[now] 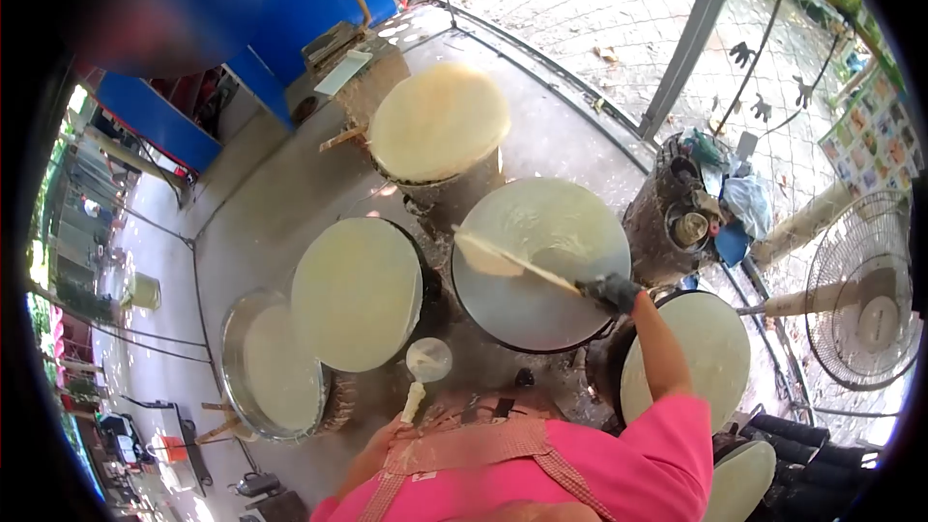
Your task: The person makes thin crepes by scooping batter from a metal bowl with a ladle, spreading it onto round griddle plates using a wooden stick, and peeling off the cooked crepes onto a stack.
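My right hand [611, 294], in a dark glove, is closed around a long wooden spreader [541, 273]. Its broad pale end rests over a round grey griddle [541, 324], where thin whitish batter shows swirl marks. Low in the middle, my left hand [394, 433] grips the pale wrapped handle of a ladle [428, 360]; its fingers are partly hidden. The ladle's round bowl hangs between that griddle and a pale batter-covered griddle [356, 295] to the left. A wide metal basin [232, 348] holding creamy batter stands at the lower left.
More round griddles with pale sheets stand behind [440, 124], at the right [688, 360] and lower right [742, 483]. A drum [661, 222] bears tools, bags and cups. Beside it is a fan [865, 290]. A wire fence and metal post [694, 39] border the back.
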### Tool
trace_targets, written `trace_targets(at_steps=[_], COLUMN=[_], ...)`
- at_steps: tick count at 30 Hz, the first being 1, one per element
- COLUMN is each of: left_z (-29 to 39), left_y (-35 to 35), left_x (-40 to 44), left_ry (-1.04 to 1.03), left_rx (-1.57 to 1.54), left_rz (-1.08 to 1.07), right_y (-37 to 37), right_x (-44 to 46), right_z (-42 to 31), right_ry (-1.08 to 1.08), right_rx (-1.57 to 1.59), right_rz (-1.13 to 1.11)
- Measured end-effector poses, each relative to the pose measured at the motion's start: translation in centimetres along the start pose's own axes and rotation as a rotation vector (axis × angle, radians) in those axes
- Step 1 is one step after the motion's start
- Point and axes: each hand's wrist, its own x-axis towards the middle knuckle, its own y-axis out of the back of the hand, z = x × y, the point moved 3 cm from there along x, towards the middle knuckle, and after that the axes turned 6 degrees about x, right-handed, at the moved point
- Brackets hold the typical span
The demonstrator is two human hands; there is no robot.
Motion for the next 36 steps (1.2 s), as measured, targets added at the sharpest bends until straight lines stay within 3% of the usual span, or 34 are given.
trace_targets(at_steps=[1, 2, 4, 8, 10, 12, 14, 15, 17, 19, 21, 22, 27, 30, 32, 34, 36], left_z=[0.0, 0.0, -0.2, -0.5, -0.8, -0.9, -0.8, -0.8, -0.7, -0.5, -0.1, 0.1, 1.8, 3.6, 4.8, 6.4, 7.0], left_y=[0.6, 1.2, 1.9, 1.9, 1.5, 1.3, 1.9, 2.3, 3.2, 3.9, 4.3, 4.9, 10.3, 12.5, 11.6, 12.8, 12.8], left_x=[-0.4, -0.9, -1.7, -2.0, -1.7, -1.7, -1.8, -1.9, -1.8, -1.5, -1.5, -1.8, -5.4, -7.5, -8.5, -9.5, -11.2], left_ry=[-0.005, -0.018, -0.033, -0.033, -0.026, -0.029, -0.029, -0.028, -0.022, -0.010, 0.004, 0.006, 0.038, 0.106, 0.132, 0.169, 0.231], left_rx=[0.002, 0.007, 0.008, 0.017, 0.017, 0.025, 0.023, 0.028, 0.052, 0.080, 0.125, 0.151, 0.457, 0.484, 0.501, 0.625, 0.492], left_rz=[0.006, 0.007, 0.015, 0.047, 0.062, 0.077, 0.079, 0.075, 0.056, 0.046, 0.051, 0.058, 0.115, 0.285, 0.429, 0.516, 0.432], right_y=[1.4, 2.5, 1.8, 2.6, -0.6, -0.7, 0.8, 3.7, 5.3, 4.8, 4.4, -0.7, 1.6, 5.5, 5.0, -0.1, -8.0], right_x=[2.8, 3.3, -3.0, 4.2, 1.4, 2.1, 0.1, 1.8, 1.2, -1.2, 6.8, -0.4, 1.3, -10.9, -19.5, -25.0, -25.3], right_z=[5.0, 7.2, 2.3, -2.4, -6.8, -4.7, -0.8, 3.1, 2.9, 0.1, 1.0, -6.0, 0.5, 7.3, 12.0, 17.3, 22.5], right_ry=[0.146, 0.526, 0.341, 0.295, 0.206, 0.061, -0.024, 0.561, 0.634, 0.556, 0.296, 0.195, 0.098, 0.120, 0.173, 0.280, 0.366], right_rx=[0.269, -0.042, 0.030, 0.155, -0.100, -0.370, -0.239, -0.517, -0.658, -0.566, -0.102, -0.206, -0.804, -0.684, -0.504, -0.343, -0.279], right_rz=[-0.197, -0.328, -0.199, 0.052, -0.014, -0.010, -0.052, -0.030, -0.165, -0.260, -0.068, -0.014, 0.004, 0.259, 0.580, 0.949, 1.202])
